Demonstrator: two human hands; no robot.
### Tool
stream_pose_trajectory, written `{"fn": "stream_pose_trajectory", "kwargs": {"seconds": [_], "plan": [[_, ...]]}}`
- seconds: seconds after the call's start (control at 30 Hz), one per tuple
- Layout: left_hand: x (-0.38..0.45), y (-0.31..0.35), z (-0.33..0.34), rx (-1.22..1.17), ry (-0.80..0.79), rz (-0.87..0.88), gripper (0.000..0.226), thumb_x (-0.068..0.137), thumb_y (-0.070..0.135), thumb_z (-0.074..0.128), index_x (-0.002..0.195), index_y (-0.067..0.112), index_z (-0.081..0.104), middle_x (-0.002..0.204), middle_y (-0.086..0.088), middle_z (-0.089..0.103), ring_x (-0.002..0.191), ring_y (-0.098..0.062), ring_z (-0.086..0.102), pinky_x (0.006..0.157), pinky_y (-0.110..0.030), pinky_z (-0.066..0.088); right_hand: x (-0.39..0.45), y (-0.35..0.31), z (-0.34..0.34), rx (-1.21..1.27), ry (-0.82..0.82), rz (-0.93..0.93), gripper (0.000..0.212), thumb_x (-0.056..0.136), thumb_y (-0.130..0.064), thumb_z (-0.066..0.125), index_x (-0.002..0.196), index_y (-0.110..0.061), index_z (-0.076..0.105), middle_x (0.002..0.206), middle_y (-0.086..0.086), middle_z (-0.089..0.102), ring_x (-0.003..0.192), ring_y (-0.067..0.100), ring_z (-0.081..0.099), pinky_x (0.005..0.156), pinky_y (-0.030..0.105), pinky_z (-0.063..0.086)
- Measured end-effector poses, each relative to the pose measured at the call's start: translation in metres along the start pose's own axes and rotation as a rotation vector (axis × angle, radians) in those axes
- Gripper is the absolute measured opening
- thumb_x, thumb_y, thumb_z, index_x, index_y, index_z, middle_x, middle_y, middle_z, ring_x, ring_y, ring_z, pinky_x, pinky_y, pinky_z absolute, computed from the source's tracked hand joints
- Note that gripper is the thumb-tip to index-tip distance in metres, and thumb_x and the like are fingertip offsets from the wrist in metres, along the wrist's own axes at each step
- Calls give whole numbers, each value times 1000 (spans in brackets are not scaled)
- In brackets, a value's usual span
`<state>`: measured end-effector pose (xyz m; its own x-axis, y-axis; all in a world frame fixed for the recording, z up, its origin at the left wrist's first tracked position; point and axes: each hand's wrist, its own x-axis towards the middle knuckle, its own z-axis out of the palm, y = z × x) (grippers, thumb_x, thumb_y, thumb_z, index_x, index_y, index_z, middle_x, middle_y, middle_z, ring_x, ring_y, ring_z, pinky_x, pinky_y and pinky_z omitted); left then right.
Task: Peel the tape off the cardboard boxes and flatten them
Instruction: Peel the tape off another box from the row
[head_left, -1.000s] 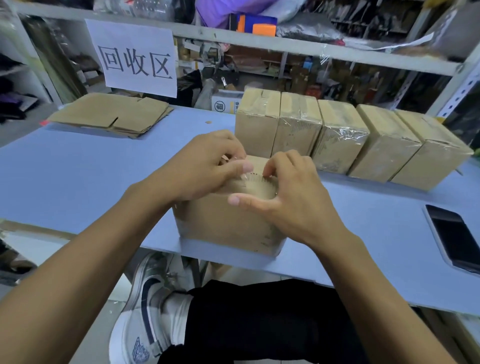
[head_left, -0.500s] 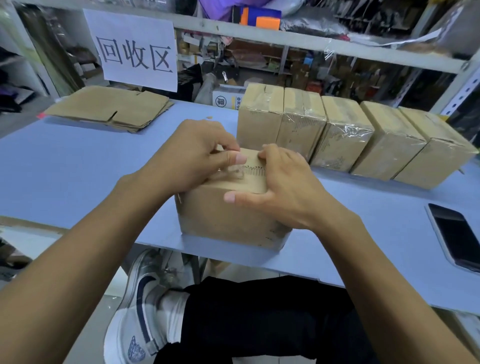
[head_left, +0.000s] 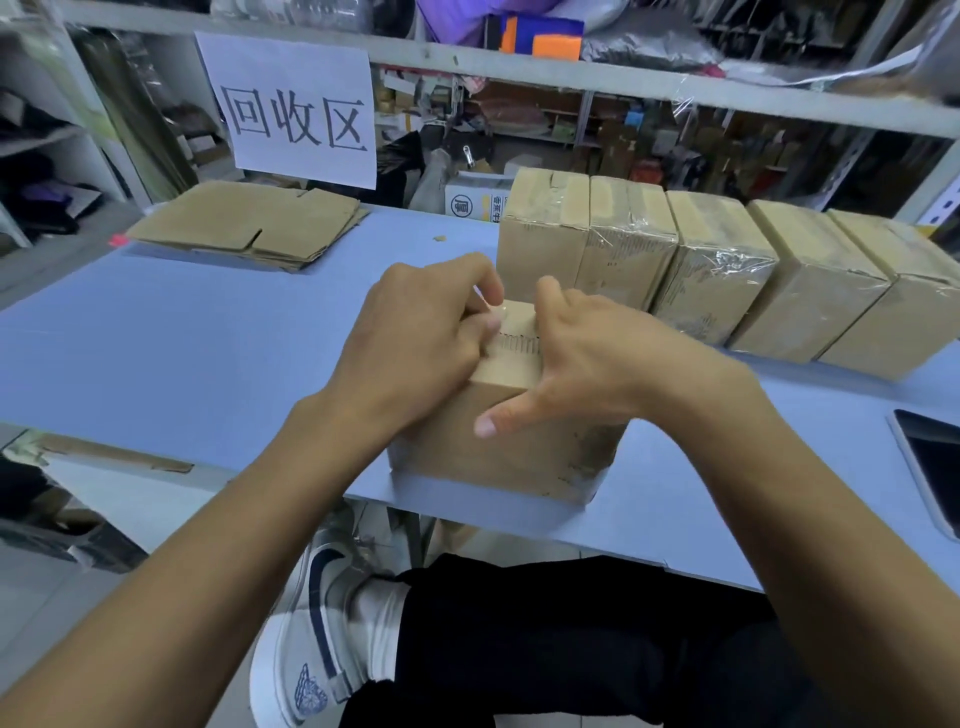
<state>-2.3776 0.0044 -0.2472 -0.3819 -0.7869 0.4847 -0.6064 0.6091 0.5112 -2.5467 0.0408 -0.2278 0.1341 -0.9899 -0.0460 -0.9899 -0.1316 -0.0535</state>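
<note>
While both hands, the left hand (head_left: 421, 332) and right hand (head_left: 587, 358), pick with curled fingers at the centre box (head_left: 498, 441), its tape (head_left: 511, 317) may tear short.

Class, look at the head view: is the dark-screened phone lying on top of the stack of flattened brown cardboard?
No, the dark-screened phone lies on the blue table at its right edge, while the stack of flattened brown cardboard sits at the far left.

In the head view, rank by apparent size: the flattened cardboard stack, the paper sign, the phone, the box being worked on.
1. Flattened cardboard stack
2. Box being worked on, partly hidden by hands; its nearness inflates it, so unsure against the stack
3. Paper sign
4. Phone, cut off by frame
</note>
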Motion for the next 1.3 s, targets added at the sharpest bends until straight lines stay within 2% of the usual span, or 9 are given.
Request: {"fn": "stream_pose_trajectory", "kwargs": {"seconds": [0.13, 0.3, 0.4, 0.5, 0.73, 0.83, 1.03, 1.13, 1.3], "plan": [[-1, -10, -4, -102, 32, -70, 15, 89, 8, 63, 85, 22, 68, 76, 14, 70, 76, -5, 64, 75, -27, 50, 3, -7, 18, 118, 175, -62, 90, 60, -84, 68, 112, -17, 38, 114, 1, 51, 109, 24, 47, 85, 34, 30], [-3, -14, -6, 61, 29, 14, 30, 82, 55, 67, 88, 26, 74, 90, 8, 58, 90, -16, 51, 78, -25, 35, 4, -8, 9, 171, 53, -48, 92, 58, -85, 66, 117, -21, 37, 125, 1, 48, 119, 22, 43, 94, 34, 31], [1, -15, -11, 49, 11, -58, 18, 77, 35, 81, 90, 25, 74, 89, 5, 58, 87, -16, 58, 80, -33, 46, 15, -15, 1, 129, -44, -17, 92, 58, -84, 70, 113, -20, 31, 122, 3, 47, 118, 23, 44, 91, 36, 36], [0, -14, -13, -20, 33, -113, 5, 85, 26, 74, 90, 24, 73, 81, 10, 66, 82, -10, 61, 79, -34, 50, 14, -18, 10, 248, 81, -22, 90, 55, -81, 75, 107, -18, 37, 112, -2, 56, 108, 23, 52, 79, 36, 37], [-1, -18, -15, 272, 31, -214, 38, 103, 44, 41, 85, 19, 63, 88, -3, 62, 98, -27, 49, 65, -36, 35, 7, -20, 2, 344, 55, -19, 88, 59, -74, 79, 118, -19, 42, 113, -8, 52, 108, 20, 51, 78, 34, 36], [-3, -18, -18, 216, -3, -231, 39, 89, 63, 56, 90, 26, 69, 97, 3, 56, 106, -20, 46, 70, -36, 39, 12, -25, -2, 329, 21, -4, 85, 60, -74, 79, 112, -18, 41, 104, -6, 55, 94, 18, 54, 71, 35, 41], [1, -28, -23, 154, 3, -266, 23, 97, 39, 56, 93, 24, 72, 88, 3, 69, 93, -23, 61, 79, -42, 51, 14, -24, 13, 368, 122, -11, 81, 57, -79, 74, 115, -33, 45, 112, -6, 53, 102, 17, 49, 77, 32, 31], [-3, -28, -25, 120, 74, -265, 21, 101, 34, 49, 117, 30, 62, 92, -1, 71, 97, -28, 60, 80, -46, 51, 16, -23, 12, 371, 111, -26, 79, 58, -80, 73, 118, -36, 46, 113, -7, 54, 107, 19, 49, 79, 32, 32], [-18, -28, -19, 289, 57, -210, 39, 101, 51, 35, 112, 29, 65, 102, 1, 56, 111, -22, 42, 71, -35, 35, 14, -24, 13, 339, 113, -60, 79, 60, -80, 68, 127, -43, 47, 119, -9, 54, 115, 18, 48, 87, 31, 29]]}}
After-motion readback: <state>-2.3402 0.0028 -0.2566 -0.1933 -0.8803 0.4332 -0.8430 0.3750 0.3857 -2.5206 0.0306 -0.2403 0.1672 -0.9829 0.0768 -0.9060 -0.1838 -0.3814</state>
